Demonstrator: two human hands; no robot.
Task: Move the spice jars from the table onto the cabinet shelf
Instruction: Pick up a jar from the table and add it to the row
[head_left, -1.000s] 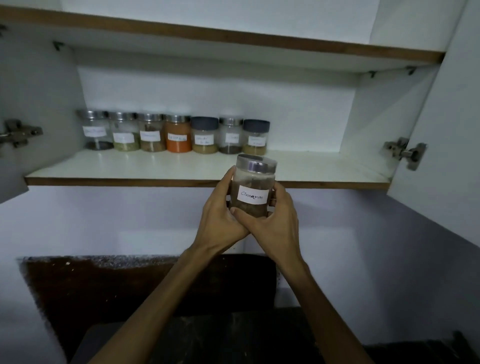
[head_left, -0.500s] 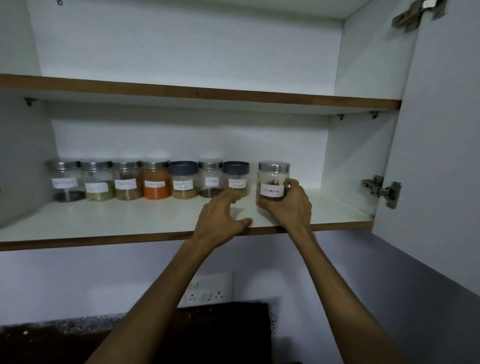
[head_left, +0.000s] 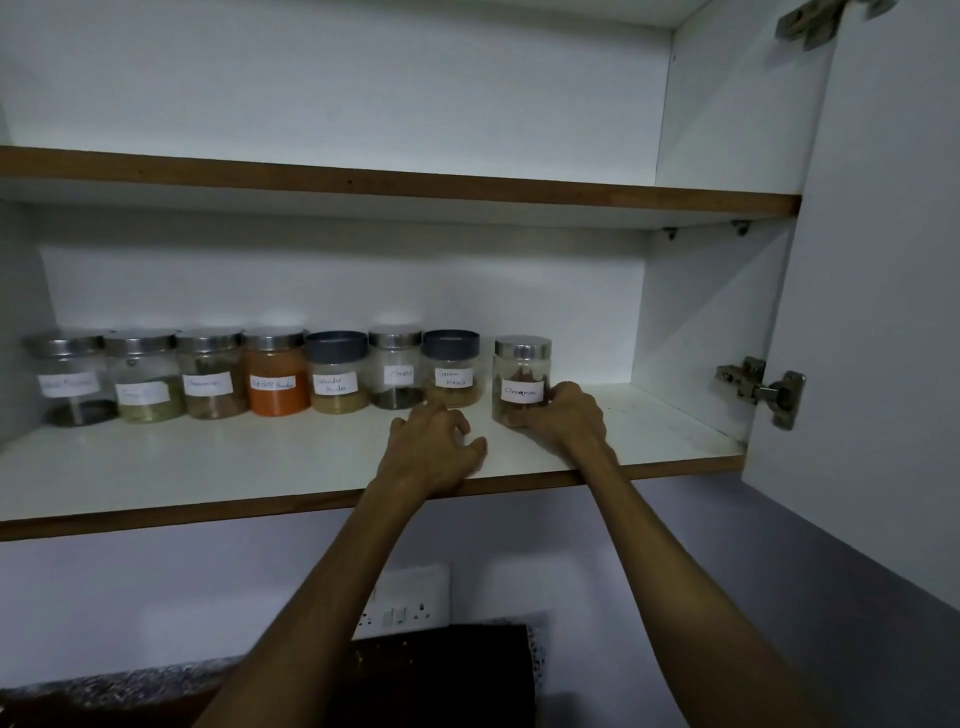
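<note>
A clear cinnamon jar (head_left: 521, 378) with a silver lid and a white label stands on the lower cabinet shelf (head_left: 260, 462), at the right end of a row of several spice jars (head_left: 275, 371). My right hand (head_left: 569, 415) wraps around its right side and base. My left hand (head_left: 434, 449) rests on the shelf in front of the garam masala jar (head_left: 451, 368), fingers curled and spread, holding nothing.
The open cabinet door (head_left: 872, 312) hangs at the right with a metal hinge (head_left: 761, 389). An upper shelf (head_left: 415, 187) runs above the jars. A wall socket (head_left: 405, 603) sits below the cabinet, above a dark countertop.
The jar went from both hands below the shelf up onto it at the row's right end. My left hand has let go and rests on the shelf; my right hand stays on the jar.
</note>
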